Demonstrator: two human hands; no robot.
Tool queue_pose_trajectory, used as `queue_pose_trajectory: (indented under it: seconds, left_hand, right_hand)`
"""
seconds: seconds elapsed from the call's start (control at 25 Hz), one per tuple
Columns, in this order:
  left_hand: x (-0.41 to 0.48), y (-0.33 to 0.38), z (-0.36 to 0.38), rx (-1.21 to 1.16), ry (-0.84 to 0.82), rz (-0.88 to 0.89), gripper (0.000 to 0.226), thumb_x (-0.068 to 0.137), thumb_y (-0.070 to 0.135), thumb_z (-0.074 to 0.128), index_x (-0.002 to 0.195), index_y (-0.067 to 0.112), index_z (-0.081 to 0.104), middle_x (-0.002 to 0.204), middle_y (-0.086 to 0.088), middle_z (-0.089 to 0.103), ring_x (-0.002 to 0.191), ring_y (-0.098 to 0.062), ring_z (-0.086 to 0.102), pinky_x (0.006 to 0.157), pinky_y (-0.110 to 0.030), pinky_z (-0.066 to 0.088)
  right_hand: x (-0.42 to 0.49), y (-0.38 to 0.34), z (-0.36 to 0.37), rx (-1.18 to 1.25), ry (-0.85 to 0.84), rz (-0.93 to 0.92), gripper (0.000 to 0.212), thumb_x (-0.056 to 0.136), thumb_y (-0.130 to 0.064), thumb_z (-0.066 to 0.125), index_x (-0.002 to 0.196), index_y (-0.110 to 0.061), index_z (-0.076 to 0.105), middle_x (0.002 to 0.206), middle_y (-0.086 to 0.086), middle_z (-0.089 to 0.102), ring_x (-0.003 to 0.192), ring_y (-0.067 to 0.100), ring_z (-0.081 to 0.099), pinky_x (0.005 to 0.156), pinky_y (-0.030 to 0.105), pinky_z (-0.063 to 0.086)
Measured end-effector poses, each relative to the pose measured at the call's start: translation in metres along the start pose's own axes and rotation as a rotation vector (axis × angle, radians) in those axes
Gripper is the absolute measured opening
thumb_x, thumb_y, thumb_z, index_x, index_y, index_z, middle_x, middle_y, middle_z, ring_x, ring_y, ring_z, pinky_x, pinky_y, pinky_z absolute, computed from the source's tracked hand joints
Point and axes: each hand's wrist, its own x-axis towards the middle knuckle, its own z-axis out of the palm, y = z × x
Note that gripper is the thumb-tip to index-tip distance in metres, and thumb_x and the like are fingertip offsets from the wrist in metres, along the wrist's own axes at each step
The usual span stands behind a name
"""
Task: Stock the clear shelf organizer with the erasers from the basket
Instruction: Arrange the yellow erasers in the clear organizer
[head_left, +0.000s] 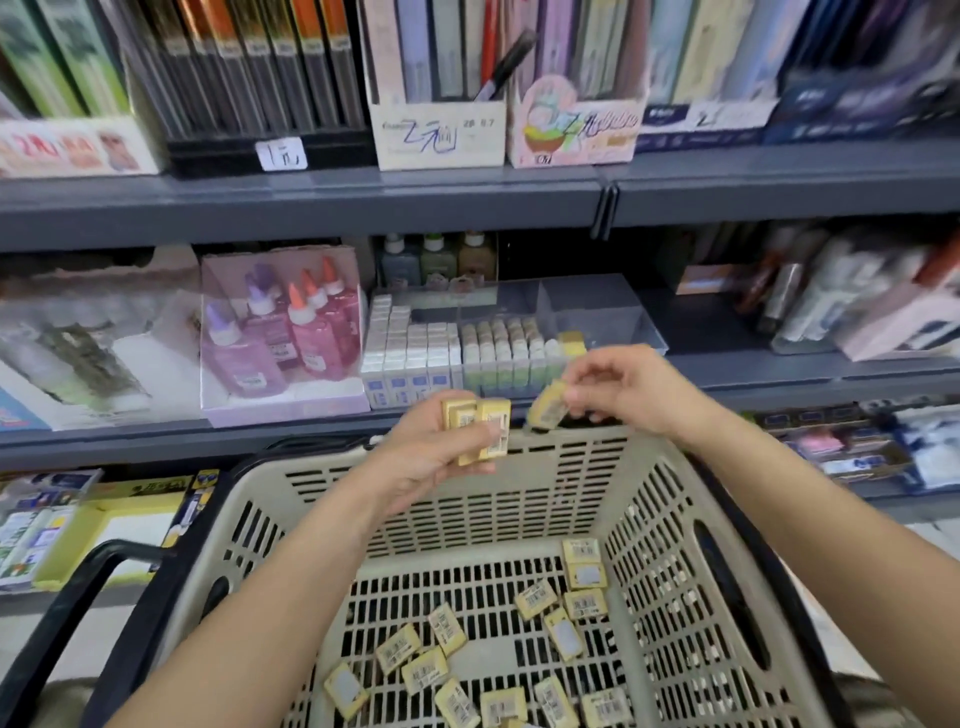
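Basket (519, 499), lower centre, holds about thirteen erasers (584, 605). Left hand (423, 460) grips two or three; right hand (634, 389) pinches one. Organizer (597, 312), mid-frame, holds rows.

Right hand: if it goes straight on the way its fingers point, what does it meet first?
Likely the yellow erasers held in the left hand: the right hand, pinching a single eraser, points at them. Depth is unclear.

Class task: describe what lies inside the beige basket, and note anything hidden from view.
Scattered yellow erasers with barcode labels lie on the basket floor. The left forearm covers part of it and the frame cuts off the near end, so more may lie unseen.
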Motion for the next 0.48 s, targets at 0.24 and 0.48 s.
queue_pose_trajectory:
  seconds: [0.24,0.48]
  left_hand:
    - [0.032,0.028,0.018,-0.136,0.12,0.172,0.031,0.076,0.004,0.067,0.099,0.017,0.05,0.095,-0.007,0.065,0.078,-0.014,0.069,0.061,-0.023,0.056]
    - [0.041,0.014,0.008,-0.071,0.144,0.177,0.029,0.082,0.002,0.063,0.102,0.017,0.049,0.105,-0.011,0.059,0.089,-0.019,0.065,0.067,-0.024,0.056]
  right_hand:
    - [0.066,0.002,-0.053,-0.408,0.421,-0.067,0.009,0.081,-0.02,0.069,0.089,-0.019,0.063,0.083,0.005,0.066,0.077,0.017,0.059,0.067,0.019,0.038]
    - [0.093,0.02,-0.037,-0.556,0.264,-0.033,0.016,0.086,-0.021,0.063,0.1,-0.015,0.065,0.099,0.006,0.067,0.091,0.023,0.061,0.075,0.023,0.042]
